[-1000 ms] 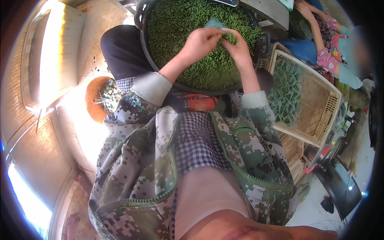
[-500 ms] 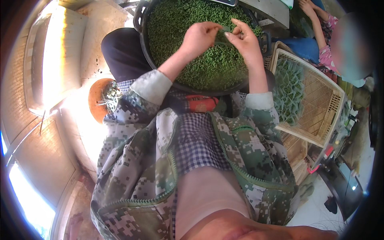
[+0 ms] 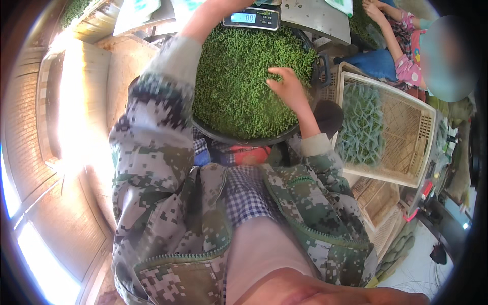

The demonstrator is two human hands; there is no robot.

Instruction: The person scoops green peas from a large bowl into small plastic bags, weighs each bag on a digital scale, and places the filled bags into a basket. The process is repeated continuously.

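- While the right hand (image 3: 288,87) is resting fingers-spread, holding nothing, on the green peas (image 3: 239,86), the left hand is reaching up toward the digital scale (image 3: 252,18) and is cut off at the top edge, so I cannot tell whether it is holding anything.
- Peas are heaped in the dark round basin (image 3: 239,138), which is sitting just in front of the person's lap, with the scale right behind its far rim.
- My read: a portion is being taken for weighing.
- Scoop with cupped fingers, not a flat palm, since small round peas are likely rolling off.
- Keep the camouflage sleeve (image 3: 152,127) lifted so it is not dragging peas over the rim.
- Carry each handful low across the basin, so spills are falling back in.
- White crate (image 3: 406,137) with filled packs is standing just right of the basin; a second person is working beyond it.
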